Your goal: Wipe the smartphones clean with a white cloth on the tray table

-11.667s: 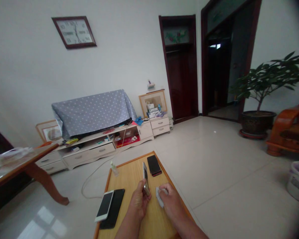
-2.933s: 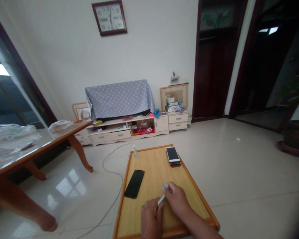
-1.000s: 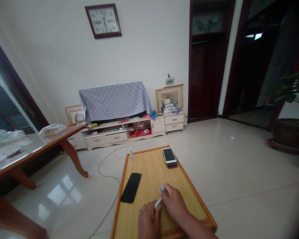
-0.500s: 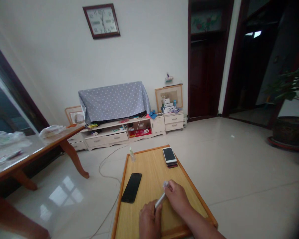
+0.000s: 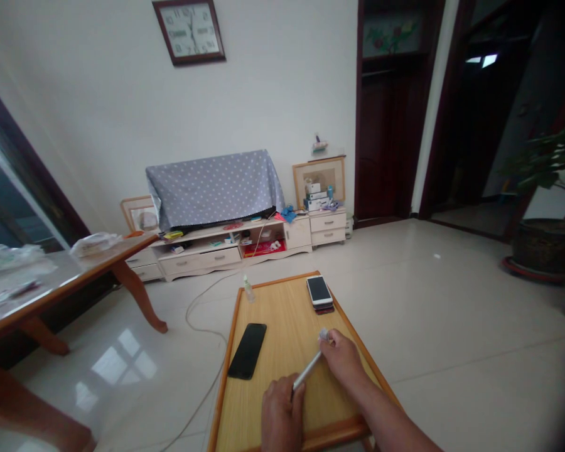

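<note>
My left hand [image 5: 282, 411] is closed around the lower end of a slim silver-edged phone [image 5: 307, 371], seen edge-on, so its faces are hidden. My right hand [image 5: 343, 359] pinches a small crumpled whitish wipe [image 5: 324, 334] at the upper end of that edge. Both hands are over the near part of a wooden-topped small table [image 5: 282, 314]. Left of them, a black phone [image 5: 247, 351] lies flat. Toward the far right corner lies a stack of phones [image 5: 319, 292], the top one white-framed with a dark screen. A small clear spray bottle [image 5: 249, 290] stands at the far left corner.
A raised rim [image 5: 353, 339] edges the small table. A cable [image 5: 193, 326] runs over the tiled floor at its left. A larger wooden table [image 5: 122, 254] with plastic bags stands left. A low white cabinet [image 5: 202, 263] is ahead; a potted plant [image 5: 546, 245] stands right.
My right hand has slid with the wipe up and to the right along the phone's edge, baring more of it. My left hand stays nearly in place; the view has shifted slightly.
</note>
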A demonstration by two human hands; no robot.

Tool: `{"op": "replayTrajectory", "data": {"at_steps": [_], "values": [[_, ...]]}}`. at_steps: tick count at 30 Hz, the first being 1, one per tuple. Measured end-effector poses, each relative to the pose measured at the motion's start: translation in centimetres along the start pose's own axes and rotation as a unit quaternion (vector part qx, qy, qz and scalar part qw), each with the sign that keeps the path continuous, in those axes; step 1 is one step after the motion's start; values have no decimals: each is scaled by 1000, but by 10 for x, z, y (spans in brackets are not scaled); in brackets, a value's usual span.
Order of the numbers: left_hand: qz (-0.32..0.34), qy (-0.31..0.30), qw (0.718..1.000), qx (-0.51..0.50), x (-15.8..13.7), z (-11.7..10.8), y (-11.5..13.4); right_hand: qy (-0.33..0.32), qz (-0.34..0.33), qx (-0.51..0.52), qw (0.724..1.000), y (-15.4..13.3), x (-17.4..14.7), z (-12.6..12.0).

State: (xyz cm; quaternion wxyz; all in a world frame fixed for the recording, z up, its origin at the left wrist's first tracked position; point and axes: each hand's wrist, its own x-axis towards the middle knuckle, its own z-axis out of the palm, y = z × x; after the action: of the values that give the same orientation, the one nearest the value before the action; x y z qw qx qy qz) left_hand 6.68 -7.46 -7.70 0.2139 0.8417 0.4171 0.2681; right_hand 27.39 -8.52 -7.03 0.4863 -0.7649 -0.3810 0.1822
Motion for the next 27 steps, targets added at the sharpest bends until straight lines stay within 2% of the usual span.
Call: {"op": "replayTrajectory", "data": {"at_steps": [3, 6, 8, 14, 19, 24, 27], "values": [[16, -6, 1000, -2, 0, -2, 3, -19, 58, 47, 997, 4, 2, -2], [34, 6, 999, -1, -1, -4, 6, -72, 131, 150, 977, 2, -5, 1], [42, 19, 999, 0, -1, -4, 4, -80, 156, 196, 965, 0, -9, 4], [23, 71, 997, -2, 0, 14, -15, -65, 172, 229, 956, 2, -10, 8], [-8, 73, 997, 3, 0, 26, -23, -55, 163, 222, 960, 7, -11, 12], [-11, 105, 994, -9, 2, 22, -17, -53, 159, 243, 955, 8, -14, 14], [-19, 99, 994, -34, 3, 15, -11, -54, 168, 247, 953, 8, -15, 15]]}}
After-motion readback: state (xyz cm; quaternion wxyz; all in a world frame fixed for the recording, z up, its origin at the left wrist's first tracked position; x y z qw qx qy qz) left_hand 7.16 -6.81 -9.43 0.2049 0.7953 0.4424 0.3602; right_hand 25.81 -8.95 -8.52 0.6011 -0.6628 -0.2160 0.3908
